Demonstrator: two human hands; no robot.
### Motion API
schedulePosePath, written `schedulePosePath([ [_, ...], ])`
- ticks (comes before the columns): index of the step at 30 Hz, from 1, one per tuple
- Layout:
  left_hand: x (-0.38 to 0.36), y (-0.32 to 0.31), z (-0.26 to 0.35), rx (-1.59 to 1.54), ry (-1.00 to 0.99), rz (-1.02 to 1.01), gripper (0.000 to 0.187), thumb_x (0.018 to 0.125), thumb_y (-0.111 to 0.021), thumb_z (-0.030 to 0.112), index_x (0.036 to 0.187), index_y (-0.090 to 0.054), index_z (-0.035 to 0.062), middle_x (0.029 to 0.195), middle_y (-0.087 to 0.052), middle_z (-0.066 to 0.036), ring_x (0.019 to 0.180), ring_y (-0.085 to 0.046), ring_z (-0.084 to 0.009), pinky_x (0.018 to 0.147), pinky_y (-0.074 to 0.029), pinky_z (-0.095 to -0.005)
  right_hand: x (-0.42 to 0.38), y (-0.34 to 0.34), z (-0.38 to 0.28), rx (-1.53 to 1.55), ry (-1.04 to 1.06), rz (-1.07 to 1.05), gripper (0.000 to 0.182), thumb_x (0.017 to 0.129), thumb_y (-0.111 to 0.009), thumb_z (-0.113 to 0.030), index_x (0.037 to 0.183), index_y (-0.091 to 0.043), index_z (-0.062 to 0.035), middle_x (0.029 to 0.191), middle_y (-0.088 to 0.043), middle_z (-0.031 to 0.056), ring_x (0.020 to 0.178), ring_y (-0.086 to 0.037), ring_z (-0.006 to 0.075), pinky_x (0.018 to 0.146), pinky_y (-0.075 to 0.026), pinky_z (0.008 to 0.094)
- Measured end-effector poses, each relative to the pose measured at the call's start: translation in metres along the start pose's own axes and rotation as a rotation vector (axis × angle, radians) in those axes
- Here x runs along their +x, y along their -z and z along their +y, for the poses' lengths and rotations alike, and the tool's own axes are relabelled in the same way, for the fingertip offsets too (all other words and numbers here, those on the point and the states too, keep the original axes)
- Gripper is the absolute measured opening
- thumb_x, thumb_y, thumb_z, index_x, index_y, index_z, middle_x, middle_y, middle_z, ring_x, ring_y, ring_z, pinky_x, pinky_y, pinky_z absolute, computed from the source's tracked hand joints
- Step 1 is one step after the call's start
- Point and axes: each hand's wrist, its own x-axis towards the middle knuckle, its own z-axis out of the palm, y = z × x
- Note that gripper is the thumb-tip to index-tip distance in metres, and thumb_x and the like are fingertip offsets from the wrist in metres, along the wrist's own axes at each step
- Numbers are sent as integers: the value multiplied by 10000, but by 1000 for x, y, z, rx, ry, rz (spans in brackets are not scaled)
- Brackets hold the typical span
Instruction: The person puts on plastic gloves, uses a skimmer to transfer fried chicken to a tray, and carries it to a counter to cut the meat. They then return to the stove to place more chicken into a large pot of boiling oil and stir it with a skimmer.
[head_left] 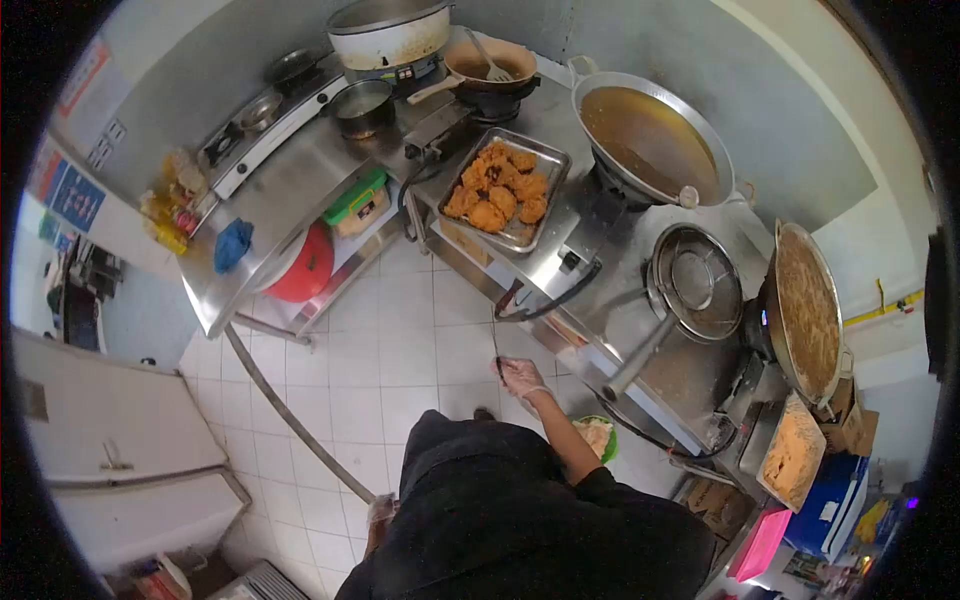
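Note:
My right hand (522, 379), in a clear plastic glove, is out in front of my body over the tiled floor. Its fingers are closed around a thin dark utensil (499, 369), seen almost edge-on, so its kind is unclear. Beyond this hand, a metal tray (540, 236) of golden fried chicken (497, 187) rests on the steel counter. My left hand (381, 512), also gloved, hangs low by my side, its fingers mostly hidden. A green-rimmed basin (611, 441) with pale food in it shows beneath my right forearm.
A wide wok of oil (648, 140) stands at the back right, another bubbling wok (806, 305) at far right. Long-handled strainers (690, 285) lie between them. A pan with a slotted turner (488, 68) and a large white pot (390, 38) stand behind. A hose (290, 415) crosses the floor.

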Motion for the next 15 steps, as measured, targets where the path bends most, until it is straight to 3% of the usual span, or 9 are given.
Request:
schedulePosePath([
  [3,92,62,-12,-321,94,-23,266,944,-628,272,1031,-665,23,851,-674,-95,805,-668,-270,704,-548,-423,58,-16,-22,-15,161,71,366,904,-703,-439,1098,-764,-135,646,-620,-6,497,-507,82,480,-415,254],
  [7,261,148,-36,-1017,388,-69,232,943,-585,246,1031,-663,47,842,-687,-131,840,-668,-288,732,-533,-461,100,-25,-78,53,95,174,354,956,-616,-438,944,-734,-104,611,-600,10,488,-516,103,473,-420,281],
  [8,330,145,-80,-358,-121,13,222,929,-562,209,1047,-668,54,900,-709,-162,823,-686,-288,724,-545,-439,110,-30,-87,74,122,228,355,984,-578,-412,902,-709,-93,609,-597,19,477,-517,111,459,-417,284],
  [9,376,179,-69,-143,-166,-6,255,901,-564,222,1081,-664,72,952,-698,-173,844,-681,-311,759,-543,-451,120,-36,-95,95,146,282,369,1012,-539,-385,861,-684,-81,606,-595,27,466,-517,118,446,-415,287],
  [10,417,231,-35,183,-419,4,243,893,-562,233,1046,-675,81,910,-680,-144,873,-657,-331,797,-522,-455,113,-38,-121,54,135,289,374,1008,-550,-378,808,-637,-74,601,-593,39,463,-529,134,439,-421,301],
  [12,519,291,9,287,-670,39,254,910,-568,221,1091,-680,82,1061,-671,-111,1053,-624,-307,938,-482,-437,125,-50,-135,259,77,285,346,1006,-557,-384,865,-646,-80,625,-600,35,492,-547,135,446,-431,304],
  [13,562,323,43,-124,-478,-153,302,912,-569,181,1182,-655,78,1196,-662,-124,1158,-604,-297,1030,-455,-422,115,-56,-163,359,63,289,345,1007,-554,-392,874,-643,-86,640,-607,34,507,-557,135,453,-439,304],
  [14,610,348,76,345,-816,-16,305,906,-568,159,1184,-671,88,1227,-667,-124,1202,-598,-291,1068,-443,-415,115,-61,-181,341,52,298,362,1005,-552,-401,887,-649,-73,636,-588,27,518,-540,131,478,-432,305],
  [15,629,393,157,634,-762,-107,314,938,-575,219,1201,-677,83,1204,-681,-127,1166,-617,-311,1056,-453,-420,115,-65,-195,326,38,306,380,1003,-550,-409,900,-654,-59,632,-570,20,530,-524,127,503,-426,306],
])
